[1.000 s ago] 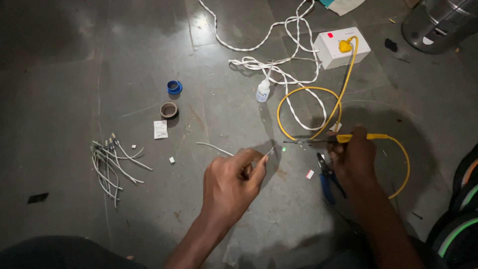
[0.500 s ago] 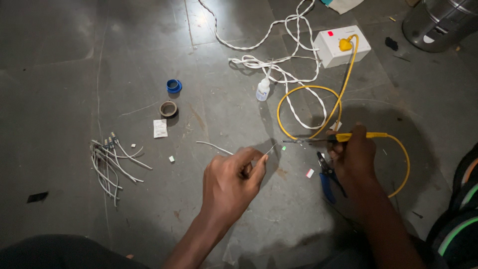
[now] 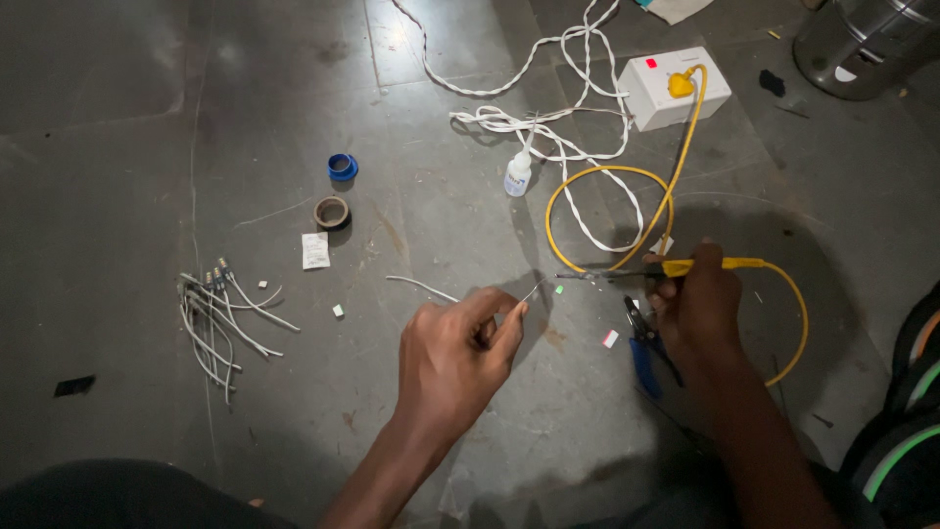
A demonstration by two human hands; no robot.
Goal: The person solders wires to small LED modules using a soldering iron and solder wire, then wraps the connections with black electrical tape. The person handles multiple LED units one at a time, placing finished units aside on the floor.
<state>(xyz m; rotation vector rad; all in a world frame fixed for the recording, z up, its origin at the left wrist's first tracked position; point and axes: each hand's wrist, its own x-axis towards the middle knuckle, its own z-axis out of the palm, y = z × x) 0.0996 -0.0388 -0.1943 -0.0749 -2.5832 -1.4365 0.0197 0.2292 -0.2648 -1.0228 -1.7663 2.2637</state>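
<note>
Metal pot (image 3: pixel 869 44): upper right corner, cut by the top and right edges, contents unseen. White twisted cord (image 3: pixel 509 83) and pale cloth (image 3: pixel 676 8): both run off the top edge, far ends not shown; striped dark item (image 3: pixel 911 411) cut by the right edge, kind unclear. Blue-handled pliers (image 3: pixel 643 343): partly hidden under the right hand (image 3: pixel 700 309); thin wire (image 3: pixel 532 291) pinched in the left hand (image 3: pixel 455 358) and the tip of the yellow-handled tool (image 3: pixel 627 275) too small to read, floor specks likewise.
</note>
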